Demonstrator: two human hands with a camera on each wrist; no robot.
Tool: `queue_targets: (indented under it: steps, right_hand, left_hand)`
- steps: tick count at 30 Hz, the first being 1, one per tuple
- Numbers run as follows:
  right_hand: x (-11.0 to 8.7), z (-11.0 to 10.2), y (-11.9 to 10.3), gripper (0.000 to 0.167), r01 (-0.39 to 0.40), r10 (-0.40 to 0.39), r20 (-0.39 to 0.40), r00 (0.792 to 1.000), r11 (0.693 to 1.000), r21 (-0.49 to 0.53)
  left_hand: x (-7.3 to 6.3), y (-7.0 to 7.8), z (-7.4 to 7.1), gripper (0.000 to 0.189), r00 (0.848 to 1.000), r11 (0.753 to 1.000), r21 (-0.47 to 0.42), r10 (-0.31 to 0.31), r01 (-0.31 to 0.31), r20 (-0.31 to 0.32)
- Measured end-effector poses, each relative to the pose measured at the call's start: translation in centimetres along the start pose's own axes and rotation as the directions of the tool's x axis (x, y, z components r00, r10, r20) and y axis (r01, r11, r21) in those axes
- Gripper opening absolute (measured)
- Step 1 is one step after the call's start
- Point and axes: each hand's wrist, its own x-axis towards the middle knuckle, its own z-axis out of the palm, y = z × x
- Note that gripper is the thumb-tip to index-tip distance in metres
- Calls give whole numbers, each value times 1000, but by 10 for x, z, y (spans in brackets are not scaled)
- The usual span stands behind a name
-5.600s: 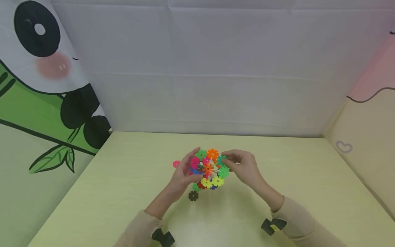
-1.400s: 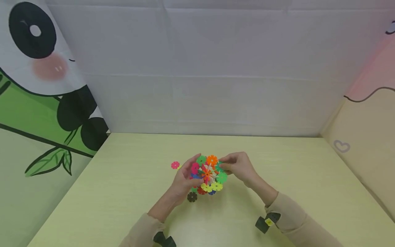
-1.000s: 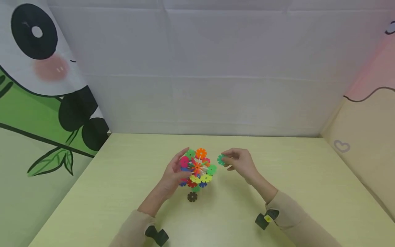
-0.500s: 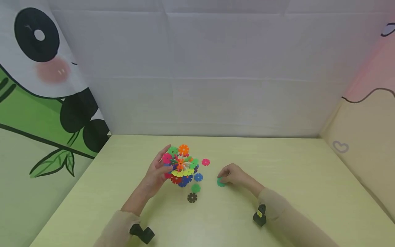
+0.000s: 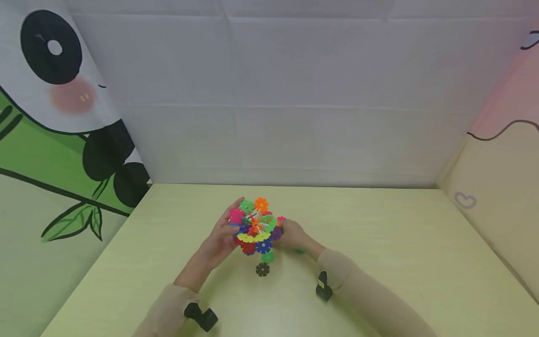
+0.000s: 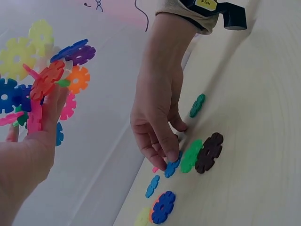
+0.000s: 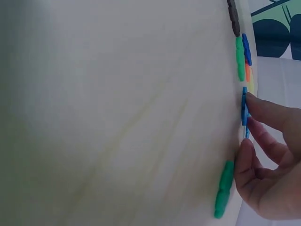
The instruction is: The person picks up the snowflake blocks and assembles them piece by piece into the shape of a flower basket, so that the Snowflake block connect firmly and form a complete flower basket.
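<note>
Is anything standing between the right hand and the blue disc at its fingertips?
Nothing visible does: in the left wrist view, the right hand touches the blue disc; the bright green disc lies to one side.

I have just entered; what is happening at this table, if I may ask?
A person's left hand holds up a multicoloured cluster of notched plastic discs over the pale table. The right hand pinches a round blue notched plastic disc at table level. A bright green notched disc and a dark brown notched disc lie nearby; a teal-green notched disc lies apart.
</note>
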Motion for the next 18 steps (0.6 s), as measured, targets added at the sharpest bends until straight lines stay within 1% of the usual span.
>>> queue_targets:
  steps: [3, 5, 7, 10, 12, 14, 16, 18]
  right_hand:
    - [-4, -1, -3, 42, 24, -24, -8, 1000, 1000, -16]
    - [-6, -5, -3, 45, 49, -49, -5, 999, 999, -21]
    - [-8, -9, -2, 42, 70, -70, -6, 998, 997, -23]
    - [-14, -20, 0, 32, 50, -51, -55, 997, 999, -6]
    - [-20, -33, 2, 24, 36, -32, -82, 996, 998, 51]
    - [-29, -49, 1, 18, 28, -11, -131, 991, 992, 126]
    - [-39, -67, -1, 13, 57, -14, -181, 983, 971, 232]
    - [-50, -84, -7, 14, 113, -39, -222, 974, 937, 331]
  left_hand:
    - [3, -1, 6, 62, 999, 999, -38, 0, 1, 37]
    - [6, -2, 10, 61, 999, 998, -65, -6, 8, 40]
    - [9, -3, 12, 61, 999, 997, -81, -11, 14, 45]
    - [13, -5, 16, 60, 999, 995, -97, -12, 17, 51]
    - [15, -6, 17, 60, 998, 995, -95, -5, 11, 56]
    - [17, -8, 18, 61, 998, 996, -86, 6, 0, 60]
    - [19, -10, 17, 61, 998, 998, -57, 20, -17, 55]
    - [22, -14, 16, 62, 998, 999, -19, 39, -38, 47]
